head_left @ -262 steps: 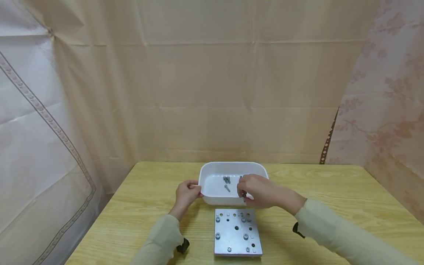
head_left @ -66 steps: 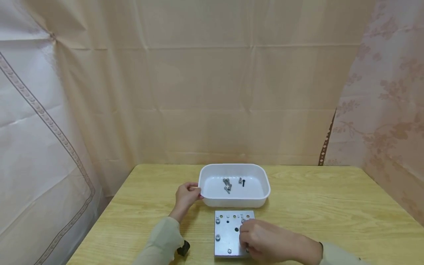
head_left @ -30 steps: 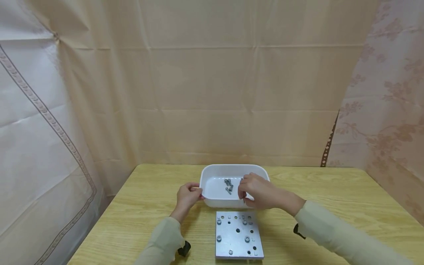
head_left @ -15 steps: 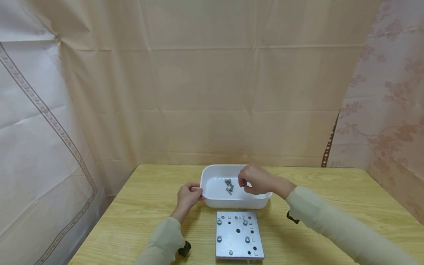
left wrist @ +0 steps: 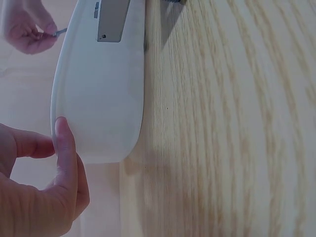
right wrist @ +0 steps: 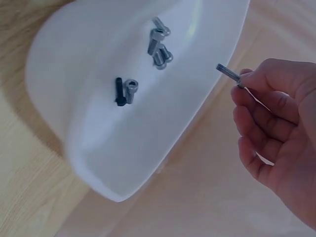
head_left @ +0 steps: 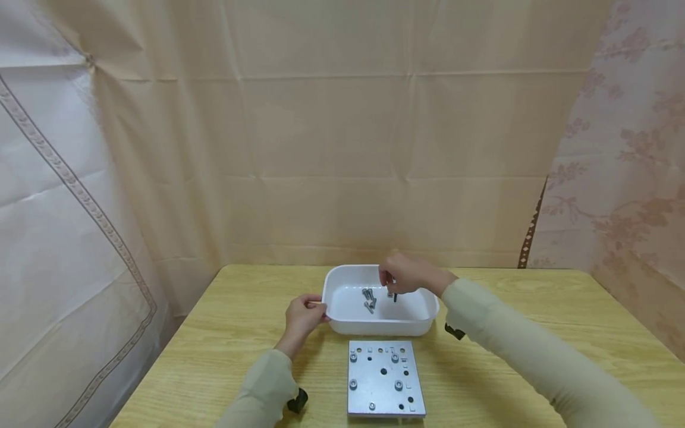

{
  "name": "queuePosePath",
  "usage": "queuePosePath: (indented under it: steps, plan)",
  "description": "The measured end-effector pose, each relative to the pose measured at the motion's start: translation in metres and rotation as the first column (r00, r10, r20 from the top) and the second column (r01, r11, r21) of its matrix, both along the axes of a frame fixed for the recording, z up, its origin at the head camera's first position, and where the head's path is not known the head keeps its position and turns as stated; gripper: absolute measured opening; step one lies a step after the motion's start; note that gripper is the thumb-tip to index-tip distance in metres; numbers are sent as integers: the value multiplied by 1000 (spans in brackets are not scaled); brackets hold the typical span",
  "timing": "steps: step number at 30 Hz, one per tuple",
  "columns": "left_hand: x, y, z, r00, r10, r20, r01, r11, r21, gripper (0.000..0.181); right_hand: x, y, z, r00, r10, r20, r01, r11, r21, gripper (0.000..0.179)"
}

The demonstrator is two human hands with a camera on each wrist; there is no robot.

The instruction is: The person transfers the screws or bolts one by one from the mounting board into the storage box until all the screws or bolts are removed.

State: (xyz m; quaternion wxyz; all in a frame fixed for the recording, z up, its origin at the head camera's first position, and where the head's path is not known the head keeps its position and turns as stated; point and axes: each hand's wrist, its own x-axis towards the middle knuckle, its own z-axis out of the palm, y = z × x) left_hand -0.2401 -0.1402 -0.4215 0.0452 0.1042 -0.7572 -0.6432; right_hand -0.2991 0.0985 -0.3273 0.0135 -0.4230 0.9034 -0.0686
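Observation:
Thumb and fingers of my left hand (head_left: 302, 315) pinch the left rim of a white plastic tray (head_left: 377, 328). Above the tray's back right part, my right hand (head_left: 407, 273) holds a small silver screw (right wrist: 228, 72) by its head end between thumb and index finger, its threaded shank sticking out. In the right wrist view, a black screw (right wrist: 120, 91) lies beside a silver socket-head screw (right wrist: 131, 90) on the tray floor. Several more silver screws (right wrist: 158, 47) lie bunched together there. In front of the tray is a metal plate (head_left: 374, 386) bearing several socket-head screws and open holes.
The tray and plate rest on a wood-grain table (head_left: 497, 368). A beige curtain (head_left: 321, 148) hangs right behind the table's back edge. A black wrist strap (head_left: 297, 401) shows at my left sleeve.
My right hand has gone from the plate to the tray, then up toward its back. The plate's lower-right screw is gone, leaving a dark hole. My left hand stays on the rim.

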Motion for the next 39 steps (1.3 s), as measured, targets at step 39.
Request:
queuePosePath:
  steps: [39]
  plan:
    - [5,-2,2,1000,-1,-9,1,1000,6,32,45,0,-13,998,53,-31,-54,998,-41,18]
